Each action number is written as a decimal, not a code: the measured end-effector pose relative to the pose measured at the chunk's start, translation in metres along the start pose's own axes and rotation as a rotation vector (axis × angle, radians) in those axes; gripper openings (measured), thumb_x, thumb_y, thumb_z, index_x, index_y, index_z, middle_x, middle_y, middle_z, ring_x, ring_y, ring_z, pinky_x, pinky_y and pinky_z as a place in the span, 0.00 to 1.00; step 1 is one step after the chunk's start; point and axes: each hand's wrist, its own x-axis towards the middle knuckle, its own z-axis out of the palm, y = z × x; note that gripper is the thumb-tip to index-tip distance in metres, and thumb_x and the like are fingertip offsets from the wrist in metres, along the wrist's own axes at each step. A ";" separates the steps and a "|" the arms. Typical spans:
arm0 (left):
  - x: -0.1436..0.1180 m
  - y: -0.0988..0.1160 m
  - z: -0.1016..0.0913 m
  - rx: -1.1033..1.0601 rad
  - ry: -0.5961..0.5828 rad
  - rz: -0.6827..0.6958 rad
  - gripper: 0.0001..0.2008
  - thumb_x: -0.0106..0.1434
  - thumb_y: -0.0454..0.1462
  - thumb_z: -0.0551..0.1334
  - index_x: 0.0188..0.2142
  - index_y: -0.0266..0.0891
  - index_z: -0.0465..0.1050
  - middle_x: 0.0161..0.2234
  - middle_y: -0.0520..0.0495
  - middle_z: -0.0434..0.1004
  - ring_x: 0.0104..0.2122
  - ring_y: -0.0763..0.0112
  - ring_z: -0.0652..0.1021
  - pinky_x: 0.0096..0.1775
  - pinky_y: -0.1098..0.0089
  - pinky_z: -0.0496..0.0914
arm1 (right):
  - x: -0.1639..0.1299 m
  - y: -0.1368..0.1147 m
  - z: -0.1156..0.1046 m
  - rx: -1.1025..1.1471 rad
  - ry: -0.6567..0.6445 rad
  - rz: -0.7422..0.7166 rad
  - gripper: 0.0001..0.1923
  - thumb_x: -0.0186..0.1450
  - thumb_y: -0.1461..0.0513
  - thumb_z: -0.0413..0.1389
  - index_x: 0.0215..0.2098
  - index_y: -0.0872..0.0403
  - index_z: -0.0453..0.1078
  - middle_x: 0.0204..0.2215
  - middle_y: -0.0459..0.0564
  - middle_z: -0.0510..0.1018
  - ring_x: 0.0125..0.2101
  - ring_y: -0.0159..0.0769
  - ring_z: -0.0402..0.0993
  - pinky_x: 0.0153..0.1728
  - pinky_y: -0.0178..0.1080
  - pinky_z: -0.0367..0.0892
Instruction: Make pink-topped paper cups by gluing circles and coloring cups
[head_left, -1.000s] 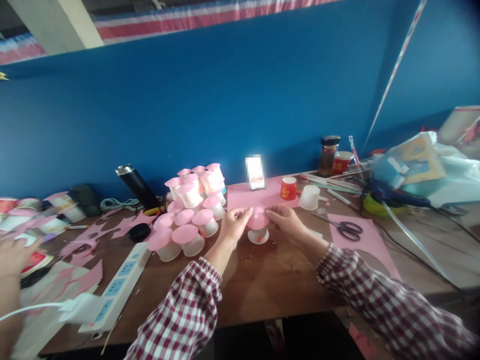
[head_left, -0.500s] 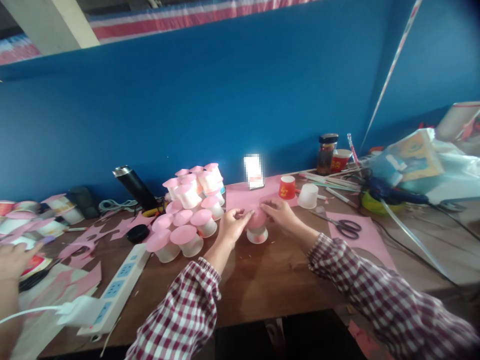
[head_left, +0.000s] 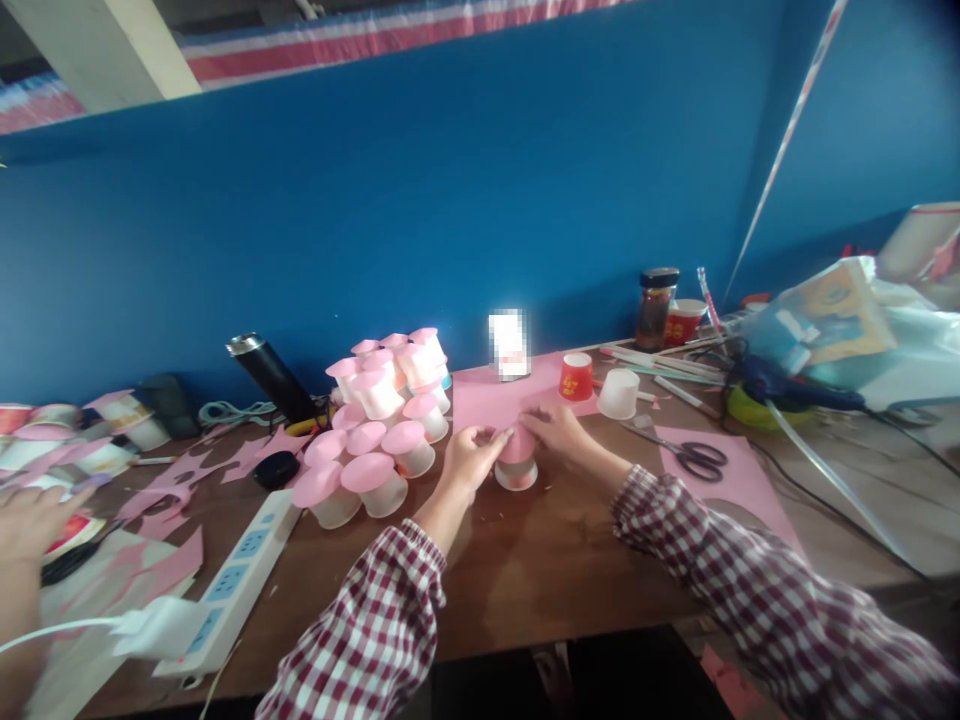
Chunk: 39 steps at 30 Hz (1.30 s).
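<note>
Lettering (head_left: 569, 383) on red cup (head_left: 577, 366), unreadable, beyond right hand (head_left: 556, 432) on pink disc (head_left: 517, 446).

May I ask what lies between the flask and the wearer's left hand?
The head view shows pink-topped cups between the flask and left hand.

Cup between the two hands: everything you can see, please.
The cup is whitish, apparently paper, with a blurred reddish area on its side. It stands mouth down on the brown table, its wide rim at the bottom. Pink paper covers its top. The left hand and right hand have fingers at that paper; whether they touch the cup itself is unclear.
</note>
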 end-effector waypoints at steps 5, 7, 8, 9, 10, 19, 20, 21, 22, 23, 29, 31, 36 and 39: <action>-0.003 0.000 0.003 -0.038 -0.005 -0.013 0.26 0.43 0.53 0.69 0.33 0.32 0.74 0.22 0.51 0.71 0.16 0.78 0.67 0.16 0.76 0.61 | 0.000 0.003 0.001 -0.023 0.011 -0.003 0.11 0.53 0.57 0.57 0.19 0.56 0.64 0.17 0.41 0.66 0.21 0.27 0.60 0.23 0.32 0.55; -0.005 0.001 0.004 -0.056 -0.008 -0.020 0.26 0.42 0.52 0.69 0.32 0.33 0.74 0.21 0.51 0.70 0.16 0.78 0.67 0.16 0.75 0.61 | -0.001 0.004 0.002 -0.026 0.016 0.002 0.13 0.54 0.57 0.57 0.18 0.56 0.63 0.16 0.40 0.65 0.21 0.27 0.59 0.22 0.32 0.55; -0.006 0.002 0.004 -0.060 -0.011 -0.020 0.25 0.43 0.52 0.69 0.31 0.33 0.74 0.21 0.51 0.70 0.16 0.78 0.67 0.16 0.75 0.61 | -0.001 0.004 0.002 -0.028 0.023 0.005 0.14 0.54 0.56 0.56 0.18 0.56 0.63 0.16 0.40 0.64 0.20 0.27 0.59 0.22 0.32 0.54; -0.006 0.003 0.004 -0.064 -0.015 -0.019 0.25 0.43 0.52 0.69 0.31 0.33 0.74 0.21 0.52 0.69 0.16 0.78 0.66 0.16 0.75 0.61 | -0.002 0.005 0.002 -0.029 0.035 0.008 0.15 0.55 0.55 0.56 0.18 0.56 0.62 0.16 0.40 0.64 0.20 0.27 0.58 0.21 0.32 0.54; -0.007 0.003 0.004 -0.068 -0.020 -0.019 0.24 0.44 0.52 0.68 0.31 0.33 0.73 0.20 0.52 0.69 0.15 0.78 0.66 0.16 0.75 0.60 | -0.003 0.006 0.001 -0.029 0.050 0.011 0.16 0.56 0.54 0.55 0.19 0.55 0.62 0.16 0.40 0.63 0.20 0.27 0.58 0.21 0.32 0.53; -0.011 -0.007 0.004 -0.070 -0.037 0.007 0.21 0.54 0.54 0.60 0.24 0.37 0.70 0.12 0.58 0.56 0.12 0.79 0.61 0.15 0.76 0.55 | -0.028 0.018 0.002 0.009 0.056 0.023 0.20 0.60 0.50 0.55 0.40 0.58 0.70 0.36 0.53 0.77 0.36 0.37 0.72 0.36 0.37 0.67; -0.012 -0.008 0.005 -0.087 -0.035 0.003 0.21 0.54 0.54 0.60 0.25 0.37 0.71 0.12 0.58 0.56 0.12 0.79 0.60 0.15 0.76 0.55 | -0.030 0.019 0.003 0.016 0.044 0.025 0.20 0.60 0.50 0.55 0.41 0.58 0.70 0.38 0.53 0.77 0.37 0.38 0.72 0.38 0.38 0.67; -0.013 -0.010 0.006 -0.105 -0.031 0.001 0.20 0.54 0.54 0.60 0.26 0.37 0.71 0.12 0.58 0.56 0.12 0.79 0.60 0.15 0.76 0.54 | -0.032 0.019 0.004 0.023 0.030 0.030 0.20 0.60 0.50 0.55 0.42 0.58 0.70 0.38 0.54 0.77 0.38 0.38 0.73 0.38 0.39 0.67; -0.014 -0.010 0.007 -0.121 -0.028 0.000 0.20 0.54 0.54 0.60 0.27 0.37 0.71 0.12 0.58 0.56 0.12 0.79 0.60 0.15 0.76 0.54 | -0.033 0.018 0.004 0.028 0.017 0.037 0.21 0.60 0.50 0.56 0.42 0.58 0.70 0.39 0.55 0.77 0.38 0.39 0.73 0.39 0.39 0.68; -0.015 -0.011 0.007 -0.135 -0.027 -0.002 0.21 0.54 0.54 0.60 0.28 0.37 0.72 0.12 0.58 0.57 0.12 0.79 0.60 0.15 0.76 0.54 | -0.034 0.018 0.005 0.033 0.007 0.047 0.21 0.60 0.50 0.56 0.42 0.58 0.70 0.39 0.55 0.77 0.38 0.39 0.73 0.39 0.39 0.68; -0.021 -0.011 0.010 -0.186 -0.014 -0.031 0.21 0.53 0.52 0.62 0.33 0.35 0.73 0.17 0.56 0.64 0.14 0.80 0.62 0.16 0.77 0.58 | -0.039 0.014 0.004 0.035 -0.015 0.103 0.22 0.59 0.51 0.58 0.43 0.59 0.69 0.41 0.57 0.77 0.37 0.39 0.74 0.36 0.38 0.69; -0.022 -0.012 0.011 -0.197 -0.014 -0.035 0.22 0.53 0.52 0.62 0.35 0.34 0.73 0.18 0.55 0.66 0.15 0.80 0.63 0.16 0.77 0.59 | -0.039 0.014 0.004 0.019 -0.017 0.090 0.22 0.59 0.51 0.58 0.43 0.59 0.69 0.41 0.57 0.77 0.37 0.39 0.74 0.36 0.38 0.69; -0.022 -0.015 0.013 -0.205 -0.008 -0.035 0.21 0.54 0.50 0.62 0.37 0.33 0.74 0.20 0.54 0.68 0.14 0.81 0.64 0.15 0.77 0.60 | -0.038 0.016 0.004 -0.043 -0.015 0.036 0.20 0.60 0.53 0.58 0.43 0.60 0.68 0.41 0.57 0.77 0.39 0.40 0.74 0.40 0.40 0.68; -0.022 -0.016 0.012 -0.202 -0.006 -0.024 0.22 0.54 0.51 0.62 0.37 0.34 0.74 0.20 0.53 0.68 0.14 0.80 0.64 0.15 0.77 0.60 | -0.038 0.016 0.005 -0.047 -0.011 0.025 0.20 0.59 0.53 0.58 0.43 0.60 0.68 0.41 0.56 0.77 0.40 0.39 0.74 0.41 0.40 0.68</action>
